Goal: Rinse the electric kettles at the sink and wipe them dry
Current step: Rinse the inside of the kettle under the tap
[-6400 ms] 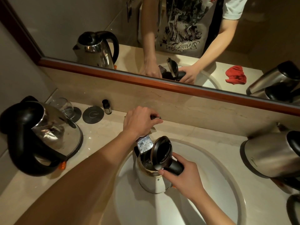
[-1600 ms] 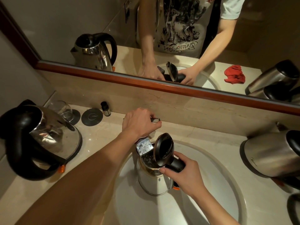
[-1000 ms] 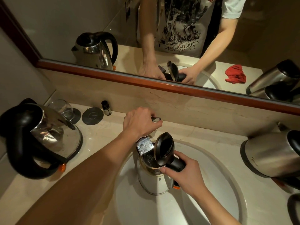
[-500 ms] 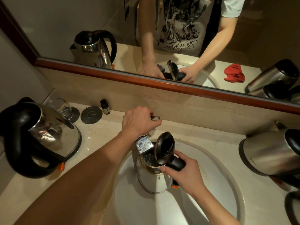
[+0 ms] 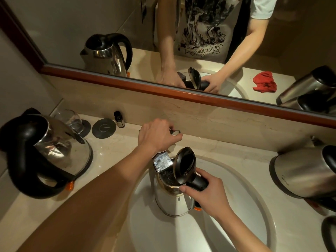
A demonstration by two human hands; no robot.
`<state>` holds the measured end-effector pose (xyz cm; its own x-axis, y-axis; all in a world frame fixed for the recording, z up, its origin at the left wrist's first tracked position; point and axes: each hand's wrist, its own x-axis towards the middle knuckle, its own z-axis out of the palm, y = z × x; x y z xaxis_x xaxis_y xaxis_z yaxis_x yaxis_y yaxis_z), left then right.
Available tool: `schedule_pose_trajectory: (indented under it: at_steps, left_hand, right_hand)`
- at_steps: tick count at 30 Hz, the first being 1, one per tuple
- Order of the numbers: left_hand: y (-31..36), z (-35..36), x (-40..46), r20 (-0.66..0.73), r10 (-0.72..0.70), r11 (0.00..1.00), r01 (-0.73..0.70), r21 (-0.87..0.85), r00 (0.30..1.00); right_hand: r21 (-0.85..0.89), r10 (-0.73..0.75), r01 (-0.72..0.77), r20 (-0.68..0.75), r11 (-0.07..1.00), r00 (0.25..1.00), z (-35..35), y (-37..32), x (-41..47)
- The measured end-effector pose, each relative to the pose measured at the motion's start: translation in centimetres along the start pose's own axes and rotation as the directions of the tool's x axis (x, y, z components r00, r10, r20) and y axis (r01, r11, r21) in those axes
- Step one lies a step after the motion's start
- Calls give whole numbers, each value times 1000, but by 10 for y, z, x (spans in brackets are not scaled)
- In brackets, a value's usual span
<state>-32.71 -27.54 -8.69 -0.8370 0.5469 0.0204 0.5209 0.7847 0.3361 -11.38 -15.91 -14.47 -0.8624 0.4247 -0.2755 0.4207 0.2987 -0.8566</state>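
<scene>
A steel kettle (image 5: 171, 200) stands upright in the white sink basin (image 5: 236, 211) with its black lid (image 5: 185, 167) flipped open. My right hand (image 5: 207, 195) grips its black handle. Water runs from the flat tap spout (image 5: 161, 160) into the kettle's mouth. My left hand (image 5: 157, 136) is curled over the tap lever (image 5: 175, 132) behind the basin. A second steel kettle (image 5: 54, 151) with a black handle sits on the counter at left. A third kettle (image 5: 305, 171) sits at the right edge.
A glass (image 5: 70, 119), a round grey coaster (image 5: 103, 128) and a small dark bottle (image 5: 119, 119) stand at the back left. A wood-framed mirror (image 5: 181, 93) runs along the wall and reflects a red cloth (image 5: 264, 84). Another dark kettle part (image 5: 330, 231) shows at bottom right.
Both hands keep their holds and the kettle stays under the running tap. Only the view shifts slightly.
</scene>
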Motion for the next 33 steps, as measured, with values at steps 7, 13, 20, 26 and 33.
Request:
schedule_pose_trajectory:
  at_steps: [7,13,20,26,33]
  left_hand:
    - [0,1,1,1,-4,1000,4,1,1000]
    - [-2,2,1,2,-1,1000,1,-6,1000]
    - [-2,2,1,-2,0,1000,0,-7,1000]
    - [-1,1,0,-9,6,1000,-6,-7,1000]
    - [-1,2,0,-12,6,1000,-6,-6,1000]
  right_hand:
    - [4,4,-4,-1,1000,1000,0,0,0]
    - [1,9,-9,-2,1000,1000,-1,1,-1]
    - [-2,12,-12,-4,1000,1000,-1,2,-1]
    - [6,6,-6,-2,1000,1000,-1,1,0]
    - [8,3,-3,-5,1000,1000,-1,3,1]
